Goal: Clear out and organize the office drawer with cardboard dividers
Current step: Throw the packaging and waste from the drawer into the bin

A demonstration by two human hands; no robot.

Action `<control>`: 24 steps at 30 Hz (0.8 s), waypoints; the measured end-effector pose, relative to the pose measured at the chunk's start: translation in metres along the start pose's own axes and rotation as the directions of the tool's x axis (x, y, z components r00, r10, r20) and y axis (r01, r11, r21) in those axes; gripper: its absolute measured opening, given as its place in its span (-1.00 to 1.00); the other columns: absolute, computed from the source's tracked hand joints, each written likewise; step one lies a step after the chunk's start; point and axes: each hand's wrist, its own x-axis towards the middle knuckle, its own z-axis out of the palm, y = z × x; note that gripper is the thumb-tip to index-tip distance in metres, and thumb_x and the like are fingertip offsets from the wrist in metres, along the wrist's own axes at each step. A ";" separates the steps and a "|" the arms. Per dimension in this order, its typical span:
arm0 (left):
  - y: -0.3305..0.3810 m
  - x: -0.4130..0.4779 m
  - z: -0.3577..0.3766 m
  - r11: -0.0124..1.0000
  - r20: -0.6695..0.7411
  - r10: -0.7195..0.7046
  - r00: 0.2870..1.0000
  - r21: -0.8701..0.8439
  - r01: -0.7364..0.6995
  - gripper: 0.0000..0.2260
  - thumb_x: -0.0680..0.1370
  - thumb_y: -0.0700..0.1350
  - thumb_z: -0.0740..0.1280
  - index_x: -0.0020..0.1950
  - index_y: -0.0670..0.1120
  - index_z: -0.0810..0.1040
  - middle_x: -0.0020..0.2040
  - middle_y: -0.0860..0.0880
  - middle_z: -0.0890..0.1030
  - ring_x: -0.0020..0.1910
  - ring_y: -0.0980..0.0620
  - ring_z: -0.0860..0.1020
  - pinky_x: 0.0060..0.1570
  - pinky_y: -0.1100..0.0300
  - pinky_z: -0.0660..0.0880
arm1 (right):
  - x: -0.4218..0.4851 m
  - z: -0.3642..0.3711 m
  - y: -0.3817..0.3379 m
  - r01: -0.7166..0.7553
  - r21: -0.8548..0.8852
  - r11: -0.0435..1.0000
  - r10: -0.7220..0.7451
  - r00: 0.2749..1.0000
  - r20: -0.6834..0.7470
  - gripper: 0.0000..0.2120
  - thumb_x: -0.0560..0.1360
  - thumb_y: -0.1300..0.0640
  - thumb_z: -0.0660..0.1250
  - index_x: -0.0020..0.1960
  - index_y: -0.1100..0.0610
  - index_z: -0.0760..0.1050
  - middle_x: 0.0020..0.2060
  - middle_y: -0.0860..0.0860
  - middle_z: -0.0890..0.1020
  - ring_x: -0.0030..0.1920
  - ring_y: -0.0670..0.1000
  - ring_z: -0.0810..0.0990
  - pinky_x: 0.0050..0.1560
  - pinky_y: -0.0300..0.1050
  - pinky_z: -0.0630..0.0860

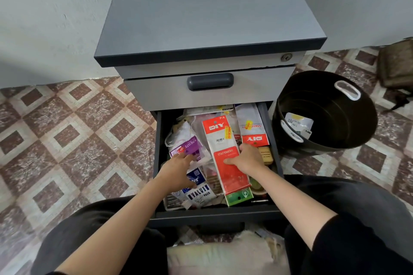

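Drawer [214,212] pulled out of the grey cabinet [210,18], packed with loose packets right across. No cardboard dividers in sight.

Left hand [178,168]: fingers stretched nearly flat, tips on the purple packet [190,146], gripping nothing. White "VALUE PACK" packet [200,195] lies just below the wrist.

Centre: long red DIY stationery packet [225,156], on top of the heap, tilted.

Right hand [248,159]: thumb across the packet's red face, fingers curled behind its right edge, a firm pinch. A second DIY packet [254,131] lies upside-down just beyond.

Far right: black bin [324,118] on the floor beside the cabinet, one white packet [298,123] inside.

Judgement: clearing stage, early. Lift the red packet straight up; let the left hand press the neighbours down so nothing drags along.
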 end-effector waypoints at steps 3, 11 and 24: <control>-0.004 0.002 -0.002 0.999 0.037 -0.003 0.999 -0.049 0.005 -0.68 0.41 0.02 0.46 0.08 -0.07 0.51 0.01 -0.02 0.53 -0.05 0.03 0.49 -0.12 0.23 0.45 | 0.000 -0.004 -0.002 -0.007 0.224 0.975 -0.004 0.999 0.049 -0.84 0.40 0.12 0.47 -0.13 0.07 0.49 -0.10 -0.01 0.63 -0.19 -0.06 0.59 -0.25 -0.25 0.50; -0.003 -0.003 0.000 0.968 0.068 -0.006 0.998 -0.250 0.023 -0.80 0.55 -0.08 0.32 -0.23 -0.03 0.35 -0.26 0.07 0.42 -0.23 0.05 0.40 -0.25 0.23 0.30 | 0.000 -0.017 -0.006 -0.082 0.594 0.800 0.115 0.993 -0.018 -0.95 0.50 0.22 0.36 -0.04 0.16 0.57 -0.02 0.12 0.65 -0.03 0.13 0.63 0.04 0.01 0.56; 0.008 -0.011 0.002 0.707 0.122 -0.147 0.982 -0.681 0.190 -0.89 0.57 -0.18 0.29 -0.01 -0.20 0.56 -0.05 -0.15 0.63 -0.08 -0.07 0.58 0.01 0.08 0.49 | -0.019 -0.040 -0.008 -0.047 0.823 0.567 0.132 0.991 -0.033 -0.92 0.55 0.25 0.27 -0.06 0.11 0.50 -0.01 0.11 0.60 0.02 0.14 0.59 0.00 0.06 0.53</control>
